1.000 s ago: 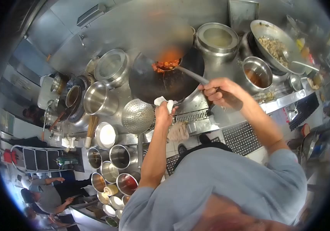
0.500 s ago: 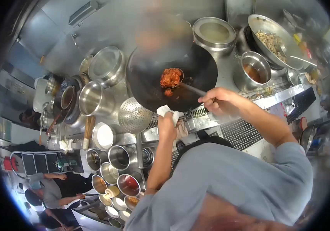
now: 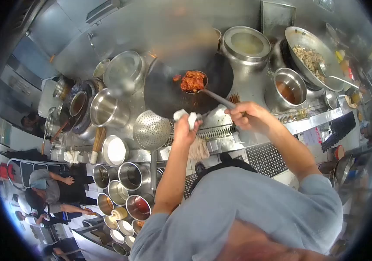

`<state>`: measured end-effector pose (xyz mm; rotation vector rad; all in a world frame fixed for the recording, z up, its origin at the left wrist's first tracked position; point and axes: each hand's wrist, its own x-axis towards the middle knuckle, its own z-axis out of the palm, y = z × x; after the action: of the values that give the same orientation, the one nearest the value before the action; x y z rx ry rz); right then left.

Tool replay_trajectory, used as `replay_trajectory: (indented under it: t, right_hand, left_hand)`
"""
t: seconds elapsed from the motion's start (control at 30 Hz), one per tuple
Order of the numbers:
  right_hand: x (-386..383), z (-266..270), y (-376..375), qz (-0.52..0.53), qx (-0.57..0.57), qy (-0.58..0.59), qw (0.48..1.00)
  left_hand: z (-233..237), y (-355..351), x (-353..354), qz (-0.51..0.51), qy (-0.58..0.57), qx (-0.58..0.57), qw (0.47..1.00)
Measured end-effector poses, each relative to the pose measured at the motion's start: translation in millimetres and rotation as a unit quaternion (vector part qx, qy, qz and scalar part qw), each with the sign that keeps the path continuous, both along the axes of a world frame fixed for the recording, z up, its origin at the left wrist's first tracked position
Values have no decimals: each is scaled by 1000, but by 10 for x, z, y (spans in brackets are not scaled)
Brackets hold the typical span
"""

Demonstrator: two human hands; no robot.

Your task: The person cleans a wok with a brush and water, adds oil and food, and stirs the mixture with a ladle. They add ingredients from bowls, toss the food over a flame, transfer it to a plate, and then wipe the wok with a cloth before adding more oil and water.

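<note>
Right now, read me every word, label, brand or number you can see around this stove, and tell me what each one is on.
No text can be read in this view.
The pale sheet on the counter front: marks too small and blurred to read.
The wok, the ladle in the right hand and the cloth in the left hand: no lettering shows.

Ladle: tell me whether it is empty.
No, the ladle in the right hand holds reddish food above the black wok.
</note>
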<state>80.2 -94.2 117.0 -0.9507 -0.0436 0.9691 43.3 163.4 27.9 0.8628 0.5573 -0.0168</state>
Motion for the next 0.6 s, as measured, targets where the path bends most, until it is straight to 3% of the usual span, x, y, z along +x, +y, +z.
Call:
replay_trajectory:
  t: [0.03, 0.1, 0.13, 0.17, 0.23, 0.27, 0.3, 0.33, 0.43, 0.47, 0.5, 0.57, 0.6]
  right_hand:
    - [38, 69, 6, -1, 4, -4, 1000]
    - [-31, 200, -22, 2, -18, 46, 999]
    - [-35, 215, -47, -3, -19, 36, 999]
    - [1, 200, -106, -6, -16, 30, 999]
    - [67, 150, -192, 34, -55, -35, 997]
    - [98, 360, -130, 59, -130, 9, 990]
    - [64, 532, -52, 62, -129, 6, 990]
    - [1, 678, 28, 52, -168, -13, 984]
    - [-76, 820, 98, 44, -196, -9, 980]
    - [-63, 773, 110, 39, -158, 31, 986]
    - [-46, 706, 119, 33, -120, 68, 990]
    - [-99, 458, 111, 51, -62, 29, 996]
    - [-78, 484, 185, 50, -29, 104, 993]
  left_hand:
    - [-40, 18, -69, -26, -37, 70, 996]
    - [-10, 91, -45, -1, 27, 76, 997]
    - [-15, 158, -107, -39, -14, 159, 986]
    - [-100, 150, -140, -42, -21, 162, 986]
    - [-528, 120, -284, 50, -48, 444, 893]
    - [-829, 133, -351, 56, -27, 516, 854]
    - [-1050, 129, -424, 63, -1, 583, 810]
    - [-947, 70, -520, 29, 65, 556, 828]
    - [-570, -143, -648, 67, 41, 486, 870]
    - [-426, -236, -660, 86, 34, 502, 860]
    - [-565, -221, -598, 84, 41, 499, 861]
    - [-999, -163, -607, 86, -10, 374, 923]
    - [-715, -217, -620, 91, -2, 370, 925]
